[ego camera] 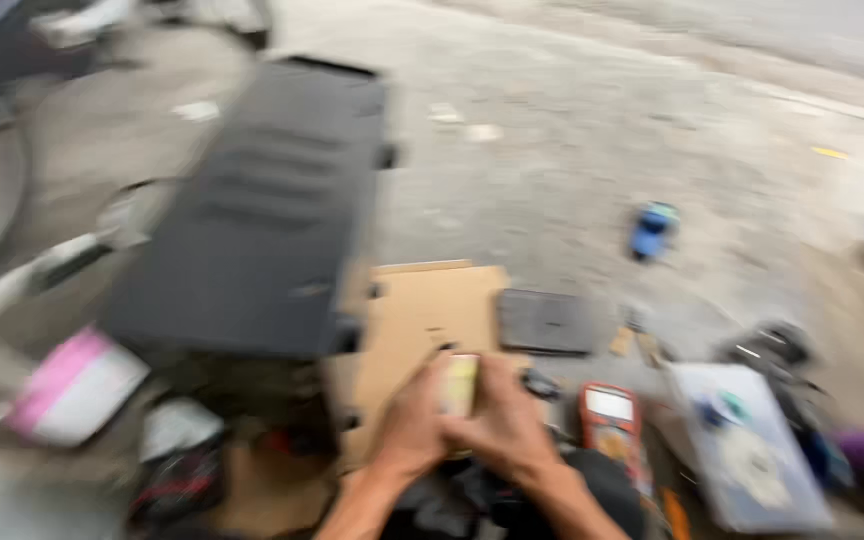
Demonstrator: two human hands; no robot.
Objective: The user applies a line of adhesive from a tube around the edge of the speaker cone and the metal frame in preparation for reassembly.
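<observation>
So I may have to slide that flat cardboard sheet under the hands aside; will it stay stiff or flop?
The cardboard sheet looks thin and flat on the ground, so it is probably light and would slide easily. One edge seems tucked under the big black panel, which may drag. Lifted by one corner, it would likely bend.

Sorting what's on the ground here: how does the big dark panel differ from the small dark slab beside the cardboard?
The big dark panel is long, ribbed and angled away; the small dark slab is short and smooth. The panel lies left of the cardboard, the slab right. Both are dark, flat and untouched by either hand.
</observation>
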